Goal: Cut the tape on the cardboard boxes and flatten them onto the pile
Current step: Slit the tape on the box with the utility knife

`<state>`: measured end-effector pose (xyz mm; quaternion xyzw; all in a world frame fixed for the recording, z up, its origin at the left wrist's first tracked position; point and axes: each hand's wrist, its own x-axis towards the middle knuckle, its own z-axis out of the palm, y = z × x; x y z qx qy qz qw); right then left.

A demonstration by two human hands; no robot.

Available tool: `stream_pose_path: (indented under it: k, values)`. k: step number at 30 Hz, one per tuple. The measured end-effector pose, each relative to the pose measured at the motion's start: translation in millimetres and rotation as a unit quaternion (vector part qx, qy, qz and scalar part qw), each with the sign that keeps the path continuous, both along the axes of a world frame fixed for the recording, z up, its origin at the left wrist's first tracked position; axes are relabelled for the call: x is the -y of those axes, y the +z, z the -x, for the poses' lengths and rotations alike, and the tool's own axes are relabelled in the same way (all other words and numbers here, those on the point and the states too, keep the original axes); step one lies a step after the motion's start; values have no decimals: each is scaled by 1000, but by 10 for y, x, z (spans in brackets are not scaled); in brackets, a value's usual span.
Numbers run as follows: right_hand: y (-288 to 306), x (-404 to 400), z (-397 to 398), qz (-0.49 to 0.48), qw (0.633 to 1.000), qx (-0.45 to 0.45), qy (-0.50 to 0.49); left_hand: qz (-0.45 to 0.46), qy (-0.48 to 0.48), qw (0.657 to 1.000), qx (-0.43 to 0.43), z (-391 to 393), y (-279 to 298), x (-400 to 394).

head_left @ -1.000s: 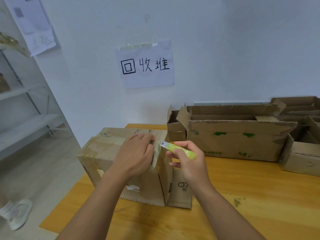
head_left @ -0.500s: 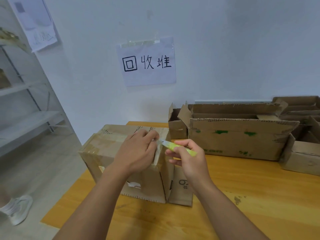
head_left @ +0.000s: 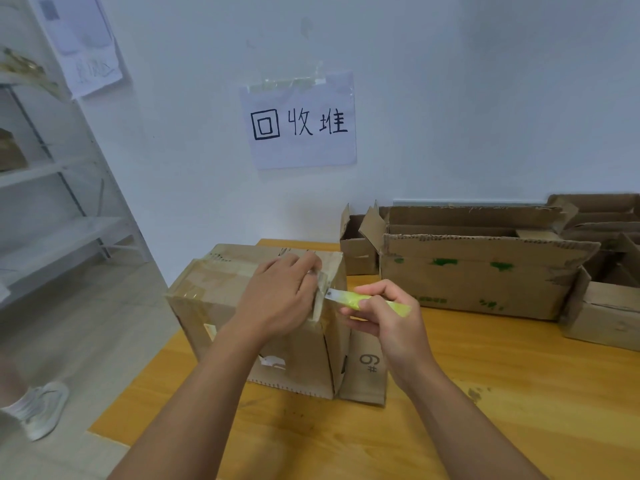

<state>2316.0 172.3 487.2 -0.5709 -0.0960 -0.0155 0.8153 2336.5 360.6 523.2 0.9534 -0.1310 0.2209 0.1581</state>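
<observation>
A taped cardboard box stands on the wooden table near its left edge. My left hand lies over the box's top right edge, fingers curled on a strip of clear tape. My right hand grips a yellow-green utility knife whose blade tip touches the tape at the box's right side. A loose flap marked "6#" hangs beside the box.
Several opened cardboard boxes stand along the wall at the back right. A paper sign is taped to the wall. White shelving stands at the left. A shoe shows on the floor at lower left.
The knife's tip has stayed at the tape by the box's right top edge; my right hand shifted slightly lower. My left hand keeps its hold on the box.
</observation>
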Motion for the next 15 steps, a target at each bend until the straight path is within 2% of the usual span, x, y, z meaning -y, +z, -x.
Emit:
stream_pose_path:
  k: [9, 15]
  values:
    - [63, 19, 12, 39, 998, -2, 39, 1, 5, 1000, 28, 32, 21, 11]
    - [1, 30, 20, 31, 998, -8, 62, 1, 4, 999, 39, 56, 38, 21]
